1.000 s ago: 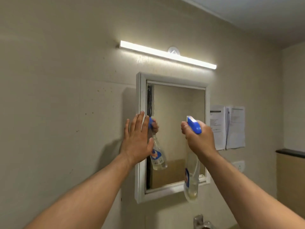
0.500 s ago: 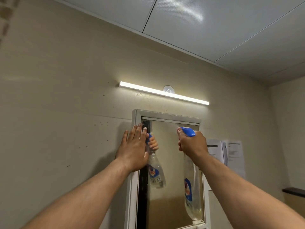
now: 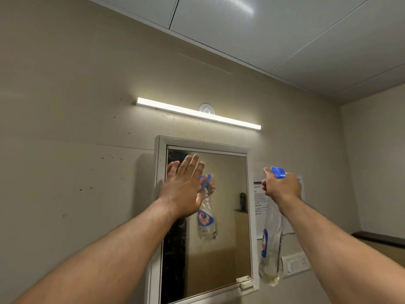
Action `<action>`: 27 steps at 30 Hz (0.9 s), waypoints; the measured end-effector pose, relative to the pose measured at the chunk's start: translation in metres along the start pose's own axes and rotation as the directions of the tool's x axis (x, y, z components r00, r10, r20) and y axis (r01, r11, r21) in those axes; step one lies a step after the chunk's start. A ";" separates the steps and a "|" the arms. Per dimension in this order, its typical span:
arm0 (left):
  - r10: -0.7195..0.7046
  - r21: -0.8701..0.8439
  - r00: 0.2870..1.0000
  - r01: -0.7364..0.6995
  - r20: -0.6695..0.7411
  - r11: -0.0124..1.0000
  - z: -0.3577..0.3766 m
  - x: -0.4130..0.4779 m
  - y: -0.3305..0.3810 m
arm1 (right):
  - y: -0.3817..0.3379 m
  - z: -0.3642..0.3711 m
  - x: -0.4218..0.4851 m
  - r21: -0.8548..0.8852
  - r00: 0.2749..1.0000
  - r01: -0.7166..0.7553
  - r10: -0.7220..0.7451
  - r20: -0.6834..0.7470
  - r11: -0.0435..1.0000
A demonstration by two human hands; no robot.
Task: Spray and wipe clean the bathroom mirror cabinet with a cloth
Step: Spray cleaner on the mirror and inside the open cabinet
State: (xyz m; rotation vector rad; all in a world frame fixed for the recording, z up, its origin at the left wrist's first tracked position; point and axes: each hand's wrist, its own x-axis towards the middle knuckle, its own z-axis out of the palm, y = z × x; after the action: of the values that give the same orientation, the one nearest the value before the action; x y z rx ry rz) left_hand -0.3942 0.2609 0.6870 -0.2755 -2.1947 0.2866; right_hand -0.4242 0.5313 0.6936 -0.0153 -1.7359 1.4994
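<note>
The white-framed mirror cabinet point(image 3: 158, 194) hangs on the beige wall, its glass streaked and dark along the left side. My left hand point(image 3: 185, 189) lies flat on the upper left of the mirror, fingers spread, holding nothing. My right hand point(image 3: 281, 186) grips the blue trigger head of a clear spray bottle point(image 3: 270, 249), which hangs down just right of the cabinet's frame. The bottle and hand are mirrored in the glass. No cloth is in view.
A lit tube light point(image 3: 197, 113) runs above the cabinet. Papers point(image 3: 258, 198) are stuck to the wall behind the bottle. A white switch plate point(image 3: 295, 265) sits lower right, and a dark ledge point(image 3: 381, 238) runs along the far right.
My right hand has carried the bottle rightward, from in front of the glass to past the frame. My left hand shifted from the left frame edge onto the mirror. The view tilted up.
</note>
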 end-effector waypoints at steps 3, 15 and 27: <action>0.013 0.010 1.000 -0.013 0.011 1.000 0.004 -0.005 0.004 | 0.009 -0.005 -0.003 -0.042 1.000 -0.008 0.008 0.013 0.999; -0.061 -0.001 0.997 0.061 0.049 0.998 0.020 -0.071 -0.027 | 0.029 0.043 -0.117 0.013 0.929 0.135 -0.131 0.345 0.991; 0.049 -0.124 0.998 -0.043 0.043 0.991 0.055 -0.128 -0.026 | 0.106 0.013 -0.162 -0.005 0.958 -0.286 0.286 -0.009 0.958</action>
State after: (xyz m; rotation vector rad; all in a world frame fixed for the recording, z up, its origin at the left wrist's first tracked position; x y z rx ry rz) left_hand -0.3654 0.1924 0.5664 -0.3912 -2.2571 0.1851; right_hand -0.3758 0.4710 0.5162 -0.2873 -1.7891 1.6974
